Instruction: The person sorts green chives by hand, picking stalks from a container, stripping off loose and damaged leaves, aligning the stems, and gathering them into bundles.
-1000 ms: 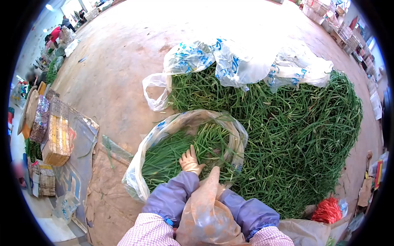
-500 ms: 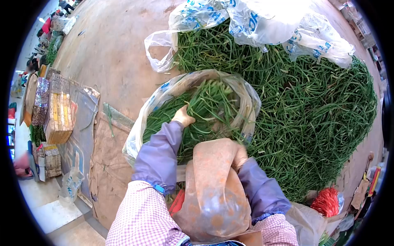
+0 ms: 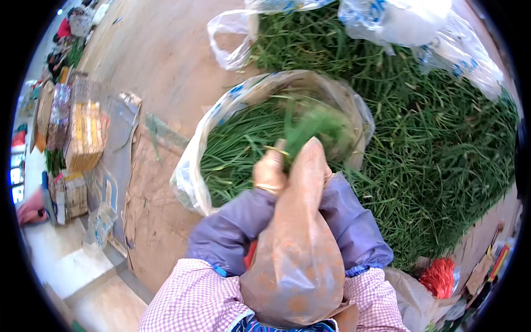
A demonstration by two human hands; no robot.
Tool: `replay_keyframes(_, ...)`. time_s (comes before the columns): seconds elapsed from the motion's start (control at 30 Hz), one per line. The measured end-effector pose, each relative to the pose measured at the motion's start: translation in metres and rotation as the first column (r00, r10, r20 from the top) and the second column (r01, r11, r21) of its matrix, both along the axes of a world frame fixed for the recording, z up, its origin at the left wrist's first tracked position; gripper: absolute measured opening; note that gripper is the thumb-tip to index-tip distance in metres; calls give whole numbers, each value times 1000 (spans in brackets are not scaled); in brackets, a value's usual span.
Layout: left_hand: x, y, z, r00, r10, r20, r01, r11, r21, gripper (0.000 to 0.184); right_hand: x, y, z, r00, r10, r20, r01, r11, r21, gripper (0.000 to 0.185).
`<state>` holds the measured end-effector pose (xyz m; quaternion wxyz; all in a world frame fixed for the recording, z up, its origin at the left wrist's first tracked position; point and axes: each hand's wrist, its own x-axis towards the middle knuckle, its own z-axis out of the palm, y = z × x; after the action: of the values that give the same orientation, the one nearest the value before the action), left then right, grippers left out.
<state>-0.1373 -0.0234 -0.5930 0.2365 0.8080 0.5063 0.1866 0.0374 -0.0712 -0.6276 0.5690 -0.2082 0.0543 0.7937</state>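
Note:
Chives, or greens with similar long thin blades (image 3: 243,135), lie in a round container lined with a clear plastic bag (image 3: 191,180). At its near side, my left hand (image 3: 269,170) is closed around the base of a bunch of them. The bunch's leafy end (image 3: 321,126) points up and right, smeared by motion. Beside it my right hand (image 3: 328,176) is mostly hidden behind the raised flap of a stained brown apron (image 3: 296,232). It seems to grip the apron, whose pulled-up tip touches or nearly touches the bunch.
A large heap of the same greens (image 3: 437,160) spreads on the right, partly under printed plastic bags (image 3: 409,25). Red plastic strings (image 3: 440,276) lie at lower right. Taped boxes (image 3: 86,135) and flattened cardboard (image 3: 157,221) are on the left.
My left hand has drawn back and right from the container's middle, bringing up a bunch. My right hand has lifted the apron flap up beside it. The view has shifted slightly.

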Motion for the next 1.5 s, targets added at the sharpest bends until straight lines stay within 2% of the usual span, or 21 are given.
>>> replay_keyframes(0.07, 17, -29, -10, 924, -105, -368, 117, 993, 11, 70, 1, -8, -9, 999, -38, -1, 38, 998, -40, 46)
replay_keyframes(0.1, 33, -31, 20, 890, -187, -416, 48, 946, -321, 73, 4, -12, -12, 999, -54, -4, 53, 997, -53, 47)
replay_keyframes(0.17, 40, -60, 6, 941, -93, -325, 79, 995, -55, 74, 9, -17, -15, 997, -75, -16, 73, 994, -79, 49)
replay_keyframes(0.27, 40, -68, 4, 898, -170, -405, 215, 974, 69, 77, 17, -24, -16, 992, -119, -42, 114, 987, -111, 52)
replay_keyframes(0.47, 59, -64, -20, 949, -278, -148, 274, 960, -52, 74, 23, -41, -6, 978, -199, -64, 183, 962, -201, 59)
replay_keyframes(0.57, 64, -59, -14, 922, -376, -90, 366, 924, -116, 70, 24, -48, 25, 987, -150, 59, 162, 923, -348, 54)
replay_keyframes(0.67, 62, -59, -6, 889, -456, -51, 441, 880, -179, 66, 28, -52, 41, 835, -199, 513, 357, 906, -229, 46)
replay_keyframes(0.77, 56, -61, 1, 853, -522, 4, 506, 826, -249, 61, 43, -61, 99, 684, -504, 527, 612, 790, -38, 31)
replay_keyframes(0.83, 51, -58, 7, 832, -549, 81, 542, 774, -328, 59, 86, -88, 108, 776, -500, 385, 565, 822, -72, 46)
replay_keyframes(0.87, 49, -55, 11, 818, -560, 129, 564, 741, -364, 57, 107, -102, 118, 720, -597, 353, 640, 768, -6, 50)
replay_keyframes(0.9, 45, -49, 15, 814, -530, 238, 576, 682, -452, 56, 127, -119, 130, 653, -688, 316, 709, 702, 63, 55)
replay_keyframes(0.97, 40, -31, 30, 807, -305, 505, 590, 450, -671, 53, 168, -157, 156, 466, -822, 327, 811, 545, 214, 35)
replay_keyframes(1.0, 40, -17, 48, 806, -215, 552, 591, 363, -721, 52, 188, -176, 171, 414, -853, 317, 819, 501, 279, 40)
replay_keyframes(1.03, 40, -2, 72, 810, -265, 524, 587, 391, -709, 50, 205, -197, 187, 353, -866, 354, 823, 467, 324, 43)
replay_keyframes(1.1, 48, 26, 145, 803, -563, 193, 577, 656, -486, 32, 230, -231, 222, 289, -907, 305, 808, 402, 430, 45)
replay_keyframes(1.17, 69, 52, 187, 780, -463, 421, 620, 667, -414, 27, 233, -251, 265, 270, -931, 245, 716, 365, 596, 47)
replay_keyframes(1.23, 110, 38, 287, 748, -532, 397, 660, 658, -363, 36, 218, -253, 304, 334, -933, 135, 584, 318, 747, 51)
replay_keyframes(1.3, 158, -12, 401, 528, -789, 312, 848, 506, -155, 47, 201, -258, 341, 452, -892, 24, 469, 260, 844, 53)
replay_keyframes(1.33, 174, -34, 418, 431, -834, 343, 902, 397, -168, 58, 190, -257, 350, 462, -887, -26, 507, 240, 828, 52)
replay_keyframes(1.43, 202, -105, 424, 233, -886, 401, 964, 157, -214, 85, 156, -265, 358, 453, -881, -137, 629, 207, 750, 52)
replay_keyframes(1.5, 211, -142, 408, 169, -889, 425, 934, 6, -357, 106, 146, -276, 350, 415, -897, -151, 704, 212, 678, 50)
